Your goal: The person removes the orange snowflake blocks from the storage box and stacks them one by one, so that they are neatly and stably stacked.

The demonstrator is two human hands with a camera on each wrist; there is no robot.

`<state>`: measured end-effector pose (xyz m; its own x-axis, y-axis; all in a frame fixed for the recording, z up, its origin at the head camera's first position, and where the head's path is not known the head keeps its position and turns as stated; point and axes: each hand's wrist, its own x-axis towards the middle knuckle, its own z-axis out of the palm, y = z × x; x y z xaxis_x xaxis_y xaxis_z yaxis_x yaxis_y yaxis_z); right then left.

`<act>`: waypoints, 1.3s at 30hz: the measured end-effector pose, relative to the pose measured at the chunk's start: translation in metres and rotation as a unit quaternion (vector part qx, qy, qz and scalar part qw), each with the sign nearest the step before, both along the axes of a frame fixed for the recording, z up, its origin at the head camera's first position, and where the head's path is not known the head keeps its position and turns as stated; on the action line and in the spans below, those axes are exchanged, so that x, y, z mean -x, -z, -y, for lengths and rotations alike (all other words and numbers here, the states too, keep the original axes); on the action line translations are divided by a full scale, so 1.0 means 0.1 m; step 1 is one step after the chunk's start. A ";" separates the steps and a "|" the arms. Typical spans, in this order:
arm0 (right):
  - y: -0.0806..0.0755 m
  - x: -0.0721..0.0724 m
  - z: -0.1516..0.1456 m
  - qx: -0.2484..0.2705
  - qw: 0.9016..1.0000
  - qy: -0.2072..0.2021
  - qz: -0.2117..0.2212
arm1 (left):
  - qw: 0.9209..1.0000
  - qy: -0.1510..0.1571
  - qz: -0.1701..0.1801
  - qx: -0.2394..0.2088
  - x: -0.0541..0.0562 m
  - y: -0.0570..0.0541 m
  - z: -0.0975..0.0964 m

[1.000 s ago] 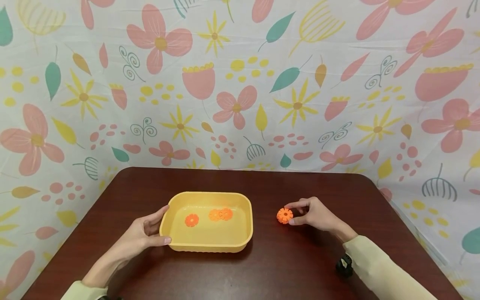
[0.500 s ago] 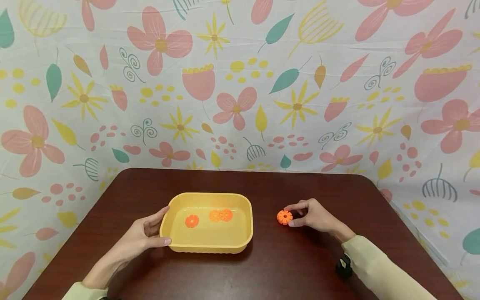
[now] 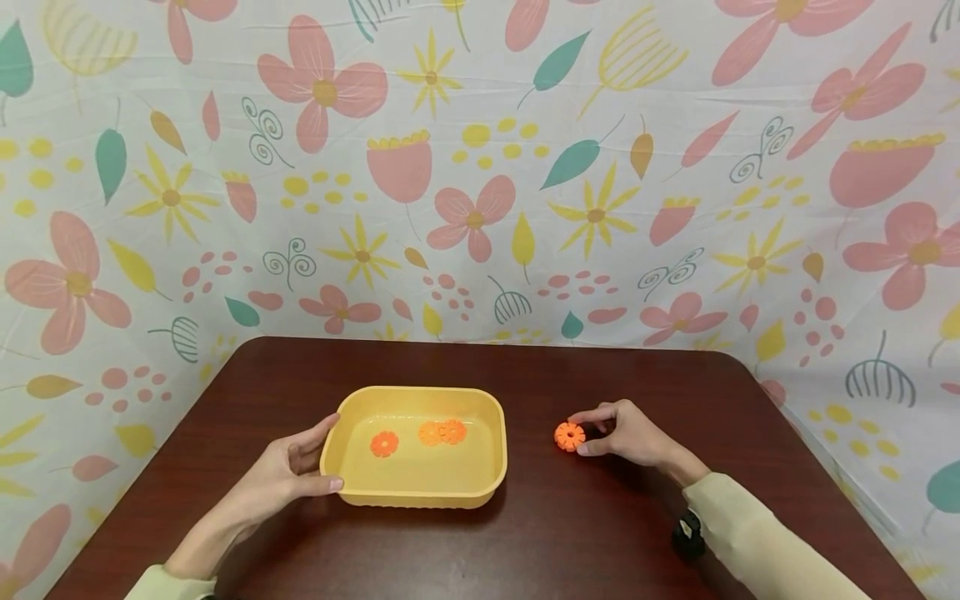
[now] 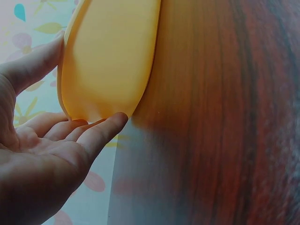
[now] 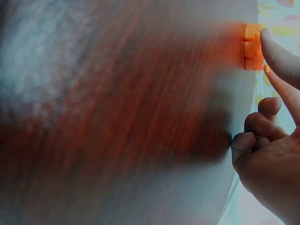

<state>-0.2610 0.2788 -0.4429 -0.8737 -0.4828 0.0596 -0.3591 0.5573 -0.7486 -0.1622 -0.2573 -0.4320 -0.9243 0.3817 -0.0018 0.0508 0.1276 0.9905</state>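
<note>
A yellow plastic tray [image 3: 420, 492] stands left of the middle of the table in the head view. My left hand [image 3: 281, 475] holds its left end, thumb and fingers spread across the two corners; the left wrist view shows fingertips [image 4: 121, 117] against the tray's end [image 4: 110, 61]. On its floor lie a bright orange flower-shaped disc [image 3: 385, 444] and two paler, overlapping discs [image 3: 442, 432]. Right of the tray, my right hand [image 3: 630, 433] pinches a small stack of orange flower-shaped discs [image 3: 570, 437] on the table between thumb and index finger. Its other fingers curl in near the tabletop [image 5: 140, 93].
The dark brown table [image 3: 465, 550] has rounded far corners. A flower-patterned cloth [image 3: 480, 167] hangs behind it and at the sides. A black strap [image 3: 687, 533] sits at the right wrist, under a light sleeve [image 3: 765, 542].
The top orange disc, tilted over the stack one second ago, now lies level on it. The right hand keeps its place with only small finger movement. Tray and left hand stay put.
</note>
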 end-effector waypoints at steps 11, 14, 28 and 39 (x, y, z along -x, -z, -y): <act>0.01 0.00 0.00 0.005 1.000 -0.002 0.003 | 1.000 -0.001 0.003 0.001 -0.01 -0.01 0.01; 0.00 0.00 0.00 0.004 1.000 -0.002 0.003 | 1.000 -0.001 0.002 0.001 -0.02 -0.01 0.00; -0.06 -0.02 0.05 0.005 1.000 -0.010 -0.001 | 1.000 0.000 0.002 0.000 -0.01 0.01 0.00; -0.28 -0.09 0.28 -0.004 0.999 -0.023 -0.041 | 1.000 -0.003 0.002 0.003 0.00 0.00 0.00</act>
